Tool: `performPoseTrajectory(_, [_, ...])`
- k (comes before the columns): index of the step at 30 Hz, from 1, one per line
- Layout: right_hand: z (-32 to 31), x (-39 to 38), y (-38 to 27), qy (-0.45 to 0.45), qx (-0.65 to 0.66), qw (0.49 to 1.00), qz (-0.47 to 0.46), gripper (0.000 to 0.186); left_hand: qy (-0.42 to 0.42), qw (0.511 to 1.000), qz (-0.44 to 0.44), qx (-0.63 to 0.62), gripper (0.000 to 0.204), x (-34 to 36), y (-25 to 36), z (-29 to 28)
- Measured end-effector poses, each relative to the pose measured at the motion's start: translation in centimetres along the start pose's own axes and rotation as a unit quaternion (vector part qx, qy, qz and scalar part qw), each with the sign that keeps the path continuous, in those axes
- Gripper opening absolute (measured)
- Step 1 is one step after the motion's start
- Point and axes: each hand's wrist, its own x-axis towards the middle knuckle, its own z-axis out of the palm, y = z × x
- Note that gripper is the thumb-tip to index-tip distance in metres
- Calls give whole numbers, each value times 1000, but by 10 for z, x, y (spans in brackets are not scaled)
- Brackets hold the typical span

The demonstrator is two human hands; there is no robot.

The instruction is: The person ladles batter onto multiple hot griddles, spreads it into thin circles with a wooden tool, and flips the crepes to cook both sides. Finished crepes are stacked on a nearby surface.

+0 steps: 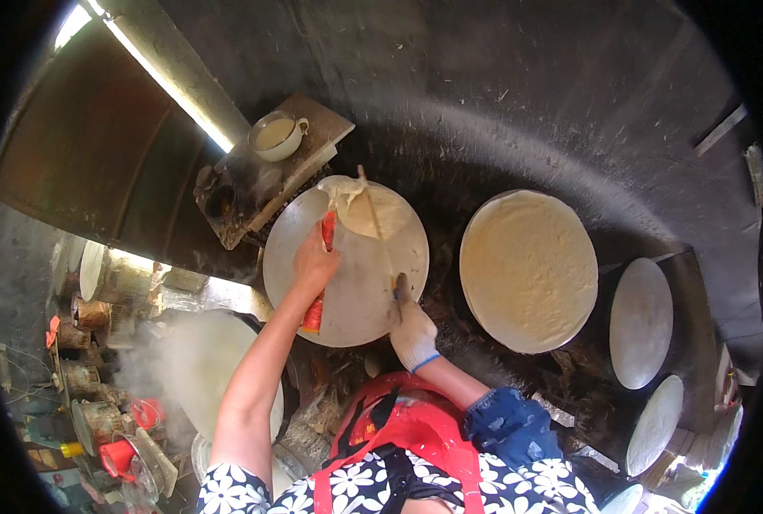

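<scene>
Head view: a dark wall point(501, 77) is rising behind the griddles. The central round griddle point(347, 300) is sitting in front of the person, its near part showing bare metal. To its right, a second griddle is carrying a pale, round layer point(527, 270) that is covering nearly all of it. On the left, a third griddle point(210, 360) is lying partly behind the left forearm, and steam is drifting beside it. Beyond the central griddle's left edge, a wooden board point(315, 116) is standing at an angle. A thin stick point(373, 208) is reaching over the central griddle, crossing above a patch of batter point(384, 212) at its far side. Just left of that, a ladle point(328, 230) with a red handle is hanging over the far edge; whether it is touching the metal, I cannot tell. The gloved right hand point(414, 334) is gripping the stick's near end, a dark-tipped finger lying along it. The bare left hand point(315, 264) is wrapping its fingers tightly round the ladle's handle. A pale mug point(276, 154) is resting on the board, holding creamy liquid.
</scene>
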Motion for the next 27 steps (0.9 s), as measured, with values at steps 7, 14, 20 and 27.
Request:
performPoseTrajectory(7, [-4, -15, -38, -54, -6, 989, 139, 66, -4, 1000, 30, -1, 68, 7, -13, -15])
performPoseTrajectory(14, [43, 16, -72, -95, -65, 991, 74, 64, 45, 998, 24, -47, 52, 19, -53, -18])
performPoseTrajectory(20, [13, 7, -50, -45, -99, 991, 82, 63, 35, 997, -6, -67, 52, -3, -79, -41])
performPoseTrajectory(27, [58, 2, -66, -122, -98, 988, 10, 66, 25, 995, -76, -66, 59, -53, -119, -65])
